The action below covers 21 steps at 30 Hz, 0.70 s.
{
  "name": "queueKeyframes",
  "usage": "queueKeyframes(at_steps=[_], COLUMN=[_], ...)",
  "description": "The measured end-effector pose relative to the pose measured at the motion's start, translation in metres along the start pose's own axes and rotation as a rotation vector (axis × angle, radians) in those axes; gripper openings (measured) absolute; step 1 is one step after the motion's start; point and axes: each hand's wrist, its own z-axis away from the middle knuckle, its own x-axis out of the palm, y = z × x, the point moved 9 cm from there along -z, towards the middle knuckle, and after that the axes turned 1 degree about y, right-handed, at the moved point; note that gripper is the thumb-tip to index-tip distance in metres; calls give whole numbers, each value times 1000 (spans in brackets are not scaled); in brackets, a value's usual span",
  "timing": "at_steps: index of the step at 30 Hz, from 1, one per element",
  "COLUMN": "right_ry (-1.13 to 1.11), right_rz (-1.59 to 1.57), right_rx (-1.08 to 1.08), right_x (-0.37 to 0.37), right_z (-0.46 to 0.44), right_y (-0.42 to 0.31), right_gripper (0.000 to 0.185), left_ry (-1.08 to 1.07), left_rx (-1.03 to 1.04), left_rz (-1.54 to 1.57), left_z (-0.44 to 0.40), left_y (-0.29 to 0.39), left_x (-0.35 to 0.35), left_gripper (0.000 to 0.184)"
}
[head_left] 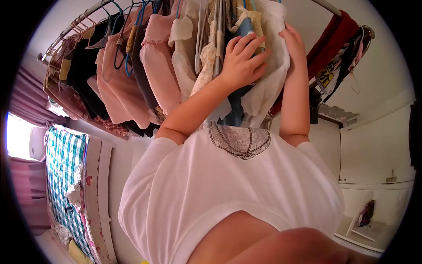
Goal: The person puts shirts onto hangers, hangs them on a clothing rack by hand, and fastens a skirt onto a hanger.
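Observation:
My left hand [246, 59] reaches across the front of the hanging clothes. Its fingers are spread and bent, touching a blue garment [242, 29] and a pale yellow one [256, 27]. Just to the right, my right hand [293, 43] grips the side edge of a white garment [271, 42]; part of its grip is hidden by the cloth. Cream clothing with a small pattern [206, 66] hangs left of my left hand, beside several pale hangers [200, 37].
A curved metal rail [79, 18] carries pink [159, 61], black [83, 66] and other clothes at left. A dark red cloth [329, 42] hangs at right. Below left is a bed with a checked cover [66, 163]; white cabinets [378, 149] stand at right.

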Motion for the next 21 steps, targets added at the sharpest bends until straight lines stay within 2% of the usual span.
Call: queueKeyframes(at_steps=[10, 13, 18, 21], right_ry=[-90, -121, -98, -77], right_rz=[-3, -62, -30, 37], right_rx=[-68, -55, -99, -215], right_x=[22, 28, 37, 51], right_z=[7, 10, 42, 73], right_y=[18, 25, 32, 32], right_gripper=[34, 38, 51, 57], left_ry=[-41, -61, -148, -186], left_rx=[-48, -124, -132, -133], left_rz=[103, 153, 59, -19], left_z=[9, 16, 34, 53], left_y=[2, 2, 5, 5], left_x=[2, 1, 1, -6], left_gripper=[40, 44, 46, 46])
